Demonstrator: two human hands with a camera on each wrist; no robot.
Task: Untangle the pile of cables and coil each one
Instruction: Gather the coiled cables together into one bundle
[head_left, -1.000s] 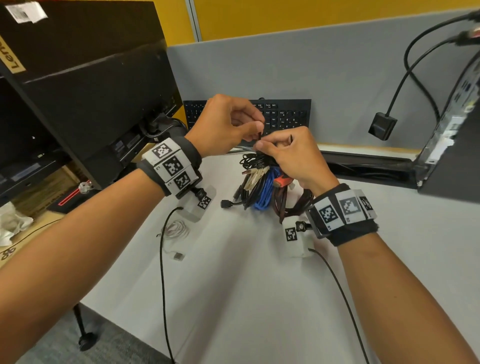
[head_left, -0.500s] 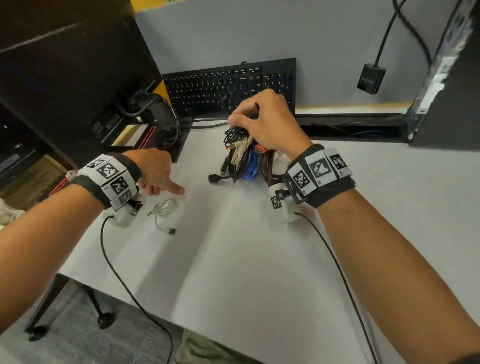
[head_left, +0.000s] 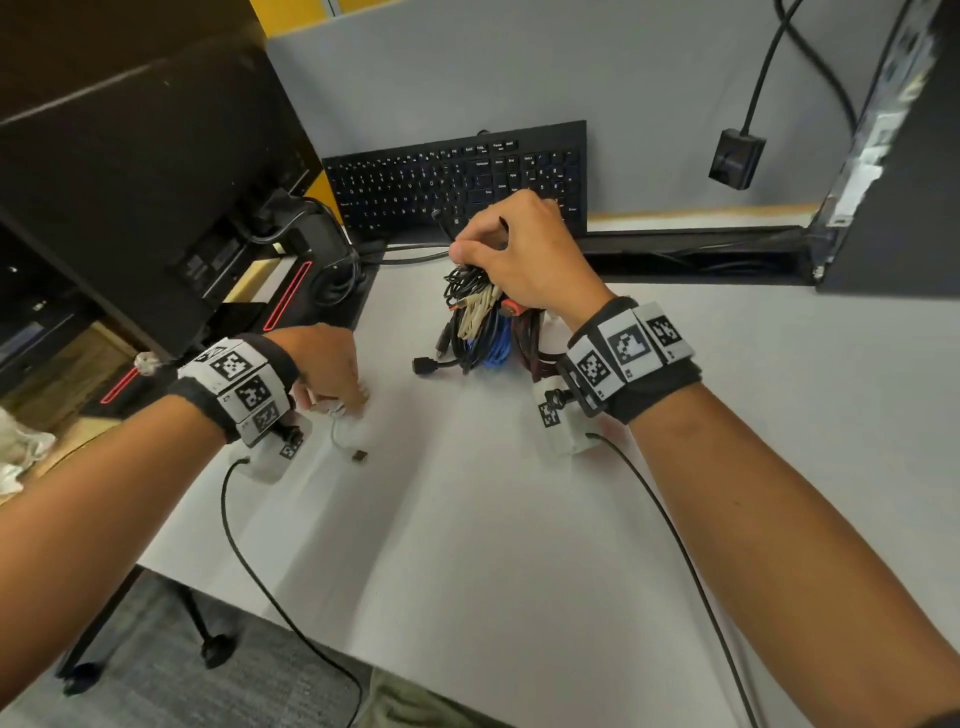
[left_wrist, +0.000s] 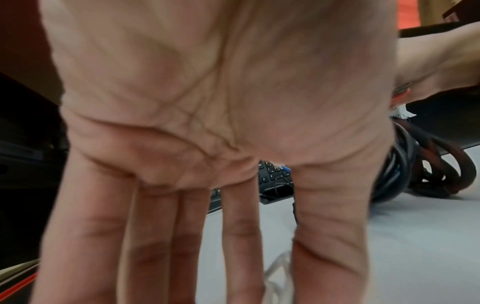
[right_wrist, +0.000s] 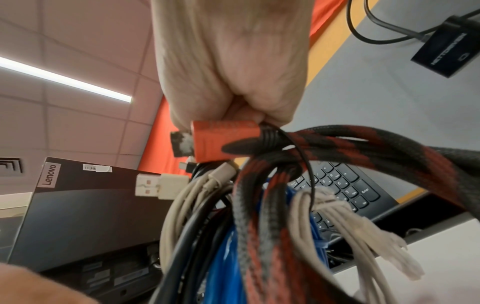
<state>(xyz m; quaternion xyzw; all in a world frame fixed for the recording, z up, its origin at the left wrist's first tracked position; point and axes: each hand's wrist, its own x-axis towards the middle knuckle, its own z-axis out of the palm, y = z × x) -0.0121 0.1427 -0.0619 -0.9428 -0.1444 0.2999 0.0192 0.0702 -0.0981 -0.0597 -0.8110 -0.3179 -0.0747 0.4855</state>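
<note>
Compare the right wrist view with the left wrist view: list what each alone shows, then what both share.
Right wrist only: right hand gripping the cable bundle beside an orange plug; beige USB plug; ceiling light.
Left wrist only: left hand, fingers straight, over the thin white cable.
Both: keyboard, red-and-black braided cable.
</note>
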